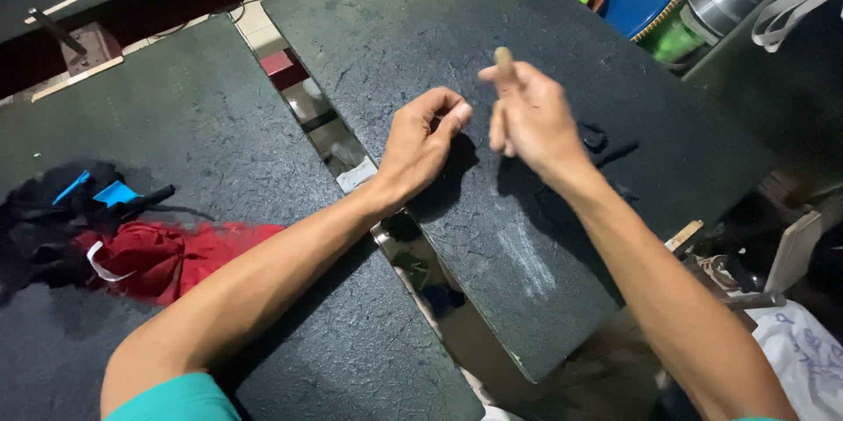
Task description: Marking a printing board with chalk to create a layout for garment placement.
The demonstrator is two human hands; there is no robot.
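Tan, stubby stick, rounded at the tip, is pinched in the right hand, fingers curled, raised over the far part of the counter. Left hand rests just beside it, thumb and forefinger pressed together; whether anything sits between them cannot be told. Counter surface: dark, rough, matte slabs with a chalky smear near. Small black scrap lies right of the hands. Crumpled red cloth and black fabric lie well apart, left.
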